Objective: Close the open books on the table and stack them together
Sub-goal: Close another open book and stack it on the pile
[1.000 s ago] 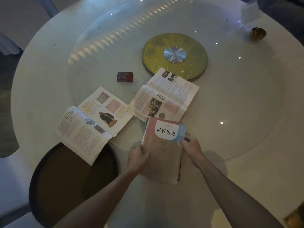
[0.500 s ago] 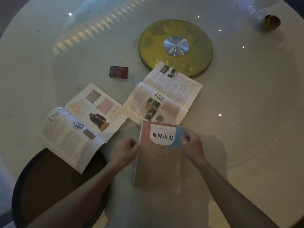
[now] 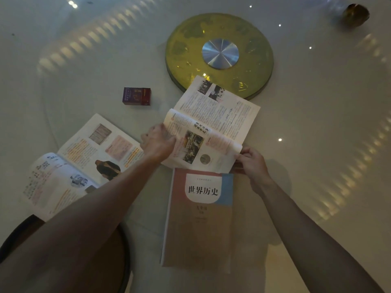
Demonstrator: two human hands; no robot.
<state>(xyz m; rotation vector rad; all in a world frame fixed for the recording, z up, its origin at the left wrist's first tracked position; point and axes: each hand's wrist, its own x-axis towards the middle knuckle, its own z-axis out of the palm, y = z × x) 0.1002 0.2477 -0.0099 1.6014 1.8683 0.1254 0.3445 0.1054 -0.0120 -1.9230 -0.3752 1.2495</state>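
A closed book (image 3: pixel 198 220) with a pink, blue and tan cover lies flat on the table in front of me. Just beyond it an open book (image 3: pixel 213 121) rests on the table, its far corner over the yellow disc. My left hand (image 3: pixel 158 142) grips the near left edge of this open book's near page. Its near right corner is pinched by my right hand (image 3: pixel 251 166). A second open book (image 3: pixel 84 161) lies to the left, partly hidden by my left forearm.
A yellow-green disc with a silver hub (image 3: pixel 220 53) sits at the table's centre. A small dark box (image 3: pixel 137 96) lies left of the disc. A gold object (image 3: pixel 356 13) stands far right. A dark round stool (image 3: pixel 124 261) shows under the near edge.
Both hands have let go of the closed book, which now lies flat, and reached forward onto the near edges of the middle open book.
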